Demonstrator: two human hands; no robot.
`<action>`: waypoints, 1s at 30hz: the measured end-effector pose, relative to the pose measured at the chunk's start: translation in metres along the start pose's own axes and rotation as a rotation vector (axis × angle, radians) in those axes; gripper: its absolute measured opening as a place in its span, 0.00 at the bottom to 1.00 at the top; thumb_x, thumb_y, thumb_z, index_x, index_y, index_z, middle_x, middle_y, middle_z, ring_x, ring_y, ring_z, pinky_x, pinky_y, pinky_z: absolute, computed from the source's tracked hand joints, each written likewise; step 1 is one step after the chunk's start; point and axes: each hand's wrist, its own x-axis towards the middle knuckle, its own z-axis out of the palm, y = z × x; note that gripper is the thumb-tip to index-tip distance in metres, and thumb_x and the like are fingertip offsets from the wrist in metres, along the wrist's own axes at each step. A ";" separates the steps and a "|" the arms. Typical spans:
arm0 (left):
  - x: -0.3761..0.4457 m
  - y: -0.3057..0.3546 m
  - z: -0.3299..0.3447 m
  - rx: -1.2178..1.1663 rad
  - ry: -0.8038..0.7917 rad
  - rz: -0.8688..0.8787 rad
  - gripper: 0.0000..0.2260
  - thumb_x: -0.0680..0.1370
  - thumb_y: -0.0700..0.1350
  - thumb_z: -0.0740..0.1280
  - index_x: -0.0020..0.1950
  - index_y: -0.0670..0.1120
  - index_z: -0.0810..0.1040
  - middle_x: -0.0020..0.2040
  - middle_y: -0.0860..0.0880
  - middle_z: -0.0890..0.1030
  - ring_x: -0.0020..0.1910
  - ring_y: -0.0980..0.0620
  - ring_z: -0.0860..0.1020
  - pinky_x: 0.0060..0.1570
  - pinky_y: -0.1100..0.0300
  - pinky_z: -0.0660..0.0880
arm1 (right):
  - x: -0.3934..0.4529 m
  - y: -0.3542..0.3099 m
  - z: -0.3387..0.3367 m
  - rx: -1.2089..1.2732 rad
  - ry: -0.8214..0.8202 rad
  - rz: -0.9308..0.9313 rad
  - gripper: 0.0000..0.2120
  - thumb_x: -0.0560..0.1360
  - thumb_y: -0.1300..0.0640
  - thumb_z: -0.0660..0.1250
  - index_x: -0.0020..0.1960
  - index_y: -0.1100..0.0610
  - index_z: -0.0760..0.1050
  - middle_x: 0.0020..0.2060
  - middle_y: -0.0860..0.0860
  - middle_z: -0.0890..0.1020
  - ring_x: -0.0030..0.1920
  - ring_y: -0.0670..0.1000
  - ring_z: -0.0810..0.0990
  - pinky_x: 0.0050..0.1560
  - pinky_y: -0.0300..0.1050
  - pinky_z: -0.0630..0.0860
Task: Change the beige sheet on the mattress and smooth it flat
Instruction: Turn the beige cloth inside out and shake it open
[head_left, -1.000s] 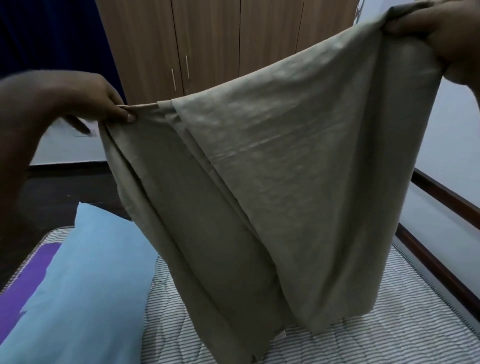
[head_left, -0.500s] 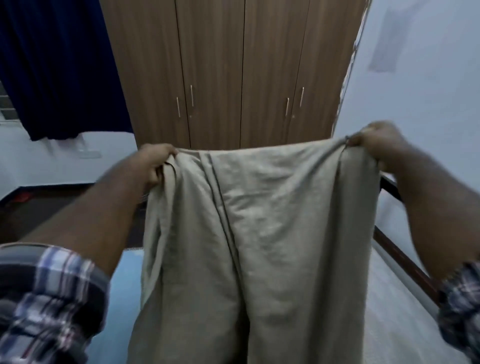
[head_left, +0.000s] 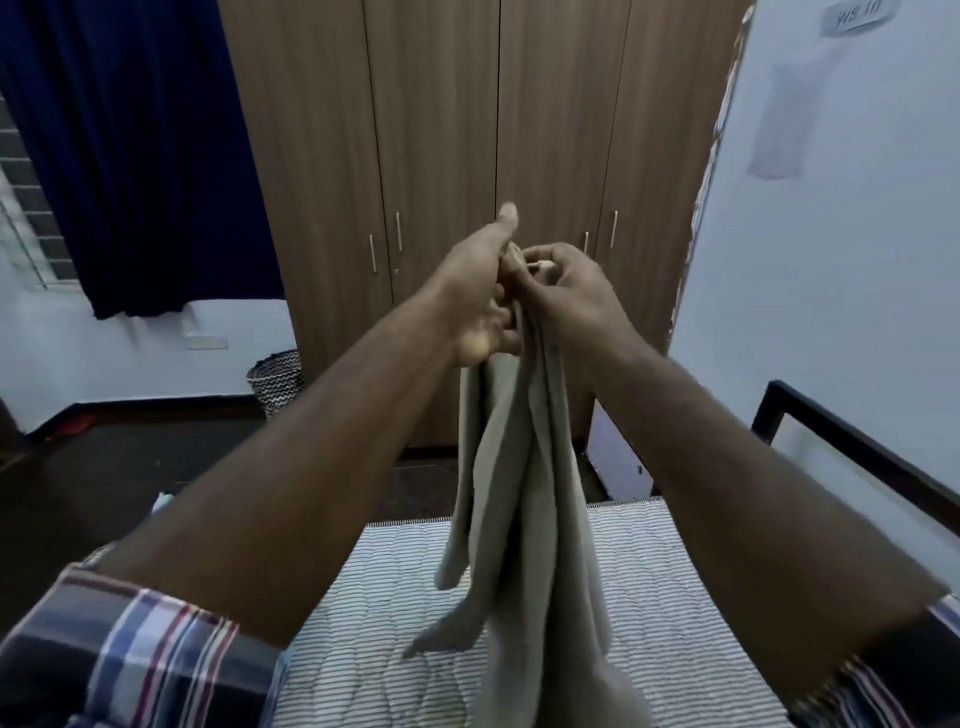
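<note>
A person's left hand and right hand meet at chest height in front of a wooden wardrobe, both holding the top of the beige sheet, which hangs gathered in long folds between the forearms. The right hand's fingers are curled and pinch the cloth's upper edge; the left hand's fingers close around the bunched cloth just beside it, thumb pointing up. The sheet's lower end falls over the bare striped mattress, which lies inside a dark bed frame along the pale wall on the right. Plaid sleeves show at both lower corners. A zigzag-patterned basket stands on the floor left of the wardrobe; its contents cannot be seen from here. A dark blue curtain hangs at upper left.
</note>
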 end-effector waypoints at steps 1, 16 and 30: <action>-0.012 0.003 -0.001 0.011 -0.056 0.003 0.27 0.83 0.65 0.51 0.48 0.47 0.80 0.45 0.40 0.86 0.47 0.56 0.84 0.56 0.51 0.81 | 0.000 -0.001 -0.004 0.046 -0.022 -0.004 0.25 0.69 0.38 0.76 0.57 0.52 0.75 0.47 0.52 0.86 0.46 0.52 0.87 0.49 0.58 0.84; -0.026 -0.098 -0.105 0.345 -0.030 0.173 0.32 0.69 0.43 0.80 0.70 0.50 0.71 0.62 0.53 0.81 0.58 0.59 0.81 0.56 0.61 0.79 | -0.010 -0.058 -0.056 0.308 -0.039 -0.131 0.14 0.71 0.74 0.70 0.46 0.56 0.83 0.40 0.51 0.84 0.45 0.49 0.82 0.51 0.45 0.80; -0.034 -0.123 -0.113 0.035 0.009 -0.037 0.11 0.84 0.51 0.62 0.61 0.50 0.81 0.56 0.47 0.85 0.53 0.50 0.84 0.57 0.52 0.80 | -0.031 -0.044 -0.074 0.479 -0.198 -0.134 0.13 0.71 0.72 0.65 0.45 0.54 0.79 0.40 0.50 0.82 0.42 0.48 0.81 0.46 0.42 0.80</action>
